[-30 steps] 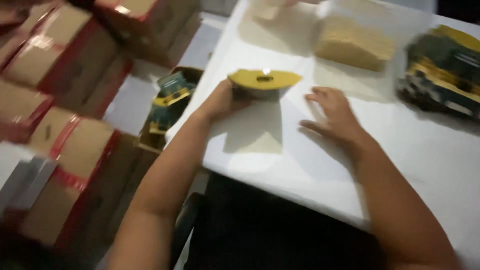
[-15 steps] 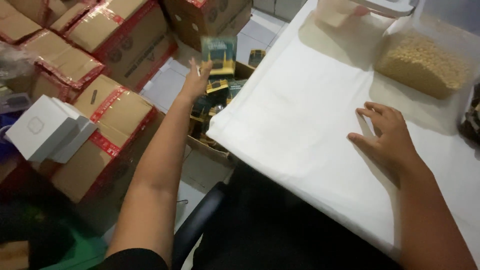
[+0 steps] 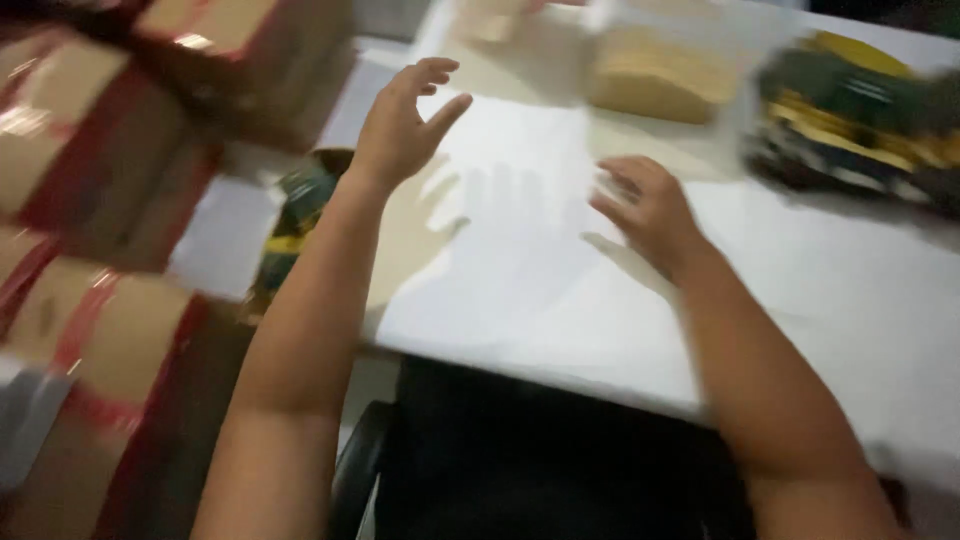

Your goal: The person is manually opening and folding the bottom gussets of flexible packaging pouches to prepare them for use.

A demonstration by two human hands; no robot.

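White tabletop, bare between both hands. Left hand raised above the table's left edge, fingers spread wide, holding nothing. Right hand lowered onto the cloth, fingers loosely curled, also empty. Green-and-yellow packets down in an open box beside the table (blurred); more stacked far right. Judging by that pile, plenty left.

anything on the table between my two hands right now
No. In the head view, only bare white table and hand shadows lie between the open left hand and the right hand.
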